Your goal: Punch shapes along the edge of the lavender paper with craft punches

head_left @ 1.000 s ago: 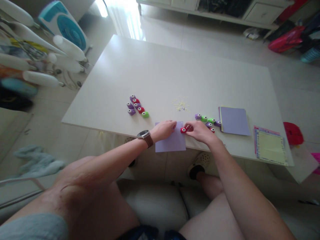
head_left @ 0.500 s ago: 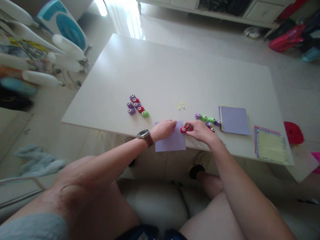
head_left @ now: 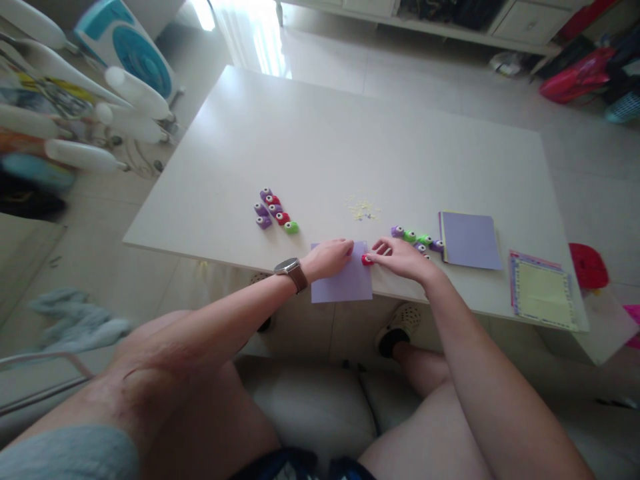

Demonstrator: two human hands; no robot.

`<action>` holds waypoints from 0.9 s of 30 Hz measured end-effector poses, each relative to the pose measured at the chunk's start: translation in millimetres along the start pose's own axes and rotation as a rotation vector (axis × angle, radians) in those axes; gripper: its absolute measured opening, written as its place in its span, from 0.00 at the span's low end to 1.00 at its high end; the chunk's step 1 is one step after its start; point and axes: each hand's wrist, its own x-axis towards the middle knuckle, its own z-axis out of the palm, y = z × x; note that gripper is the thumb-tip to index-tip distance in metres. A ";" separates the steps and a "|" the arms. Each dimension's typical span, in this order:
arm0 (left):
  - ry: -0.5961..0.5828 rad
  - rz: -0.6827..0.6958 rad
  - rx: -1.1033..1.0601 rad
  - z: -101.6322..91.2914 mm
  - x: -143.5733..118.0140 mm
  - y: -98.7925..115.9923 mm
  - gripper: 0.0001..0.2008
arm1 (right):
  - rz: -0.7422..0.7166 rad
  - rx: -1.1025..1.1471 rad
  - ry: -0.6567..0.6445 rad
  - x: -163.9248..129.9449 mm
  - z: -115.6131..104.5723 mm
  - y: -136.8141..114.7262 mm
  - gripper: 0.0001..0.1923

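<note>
A lilac paper sheet point(head_left: 345, 283) lies at the near edge of the white table point(head_left: 320, 147), overhanging it. My left hand point(head_left: 327, 257), a watch on its wrist, rests flat on the sheet's left part. My right hand point(head_left: 400, 258) presses down on a small red paper punch point(head_left: 367, 261) at the sheet's right edge, its fingers spread over it. A row of purple, green and red punches point(head_left: 417, 240) sits just right of that hand. Another cluster of punches point(head_left: 274, 211) lies to the left.
Yellow paper bits point(head_left: 364, 209) are scattered behind the sheet. A lilac paper stack point(head_left: 470, 241) and a yellow-and-pink paper pack point(head_left: 541, 291) lie at the right. A blue fan point(head_left: 131, 57) and white poles point(head_left: 100, 100) stand on the floor at the left.
My right hand has flattened down over the red punch, covering most of it. My left hand has stayed on the sheet.
</note>
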 end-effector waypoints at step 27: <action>-0.017 -0.228 0.084 0.6 5.5 29.1 0.35 | 0.090 0.016 0.080 13.7 9.2 -5.2 0.17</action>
